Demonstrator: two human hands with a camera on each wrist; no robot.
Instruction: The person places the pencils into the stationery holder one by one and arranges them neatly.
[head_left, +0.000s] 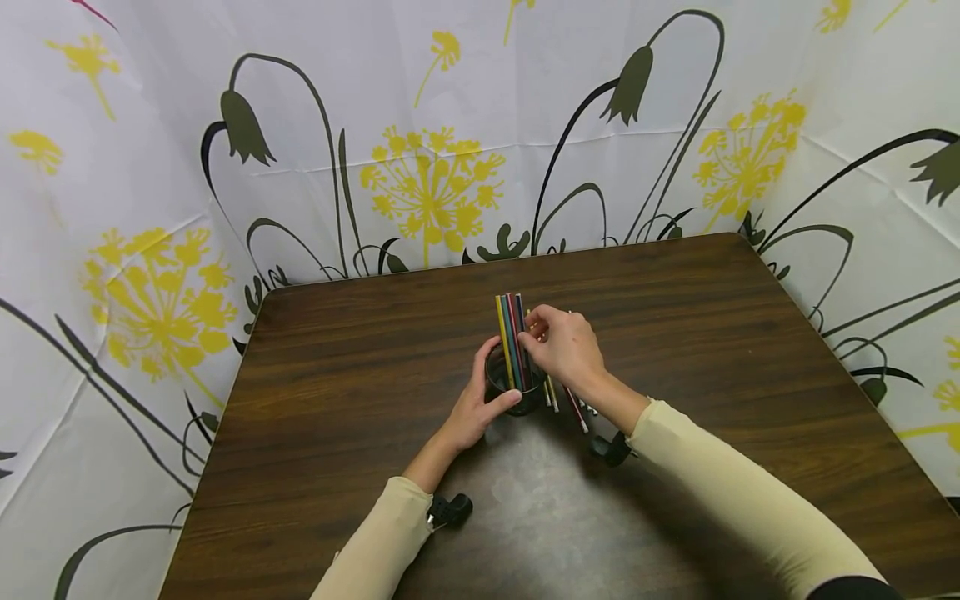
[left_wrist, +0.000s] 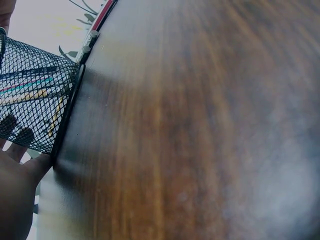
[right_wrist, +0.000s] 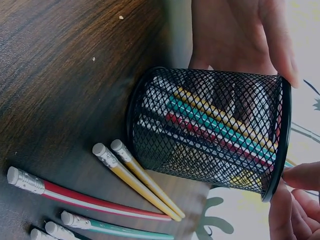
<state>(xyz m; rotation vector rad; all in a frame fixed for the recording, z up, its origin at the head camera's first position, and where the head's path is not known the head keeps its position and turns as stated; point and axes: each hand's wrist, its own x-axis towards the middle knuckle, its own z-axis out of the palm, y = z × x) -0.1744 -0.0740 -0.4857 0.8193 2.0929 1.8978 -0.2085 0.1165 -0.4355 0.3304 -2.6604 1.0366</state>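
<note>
A black mesh pencil cup [right_wrist: 205, 130] stands upright on the table, wrapped by my left hand [head_left: 471, 410] with the thumb on its near side and fingers round the left. Inside it, yellow, teal, red and dark pencils [head_left: 511, 342] lean together, tops well above the rim. My right hand [head_left: 567, 343] is at the cup's right edge, thumb and fingertips pinching the dark pencil [head_left: 521, 310] just over the rim. Seen from the right wrist, those fingers sit right at the rim. The left wrist view catches only part of the cup [left_wrist: 35, 90] and left hand [left_wrist: 17, 185].
Loose pencils with white erasers lie right of the cup, under my right forearm: two yellow pencils [right_wrist: 142, 185], a red-and-white pencil [right_wrist: 100, 202], a green pencil [right_wrist: 125, 230] and others. The brown wooden table [head_left: 337, 400] meets a flower-patterned curtain [head_left: 450, 100] behind.
</note>
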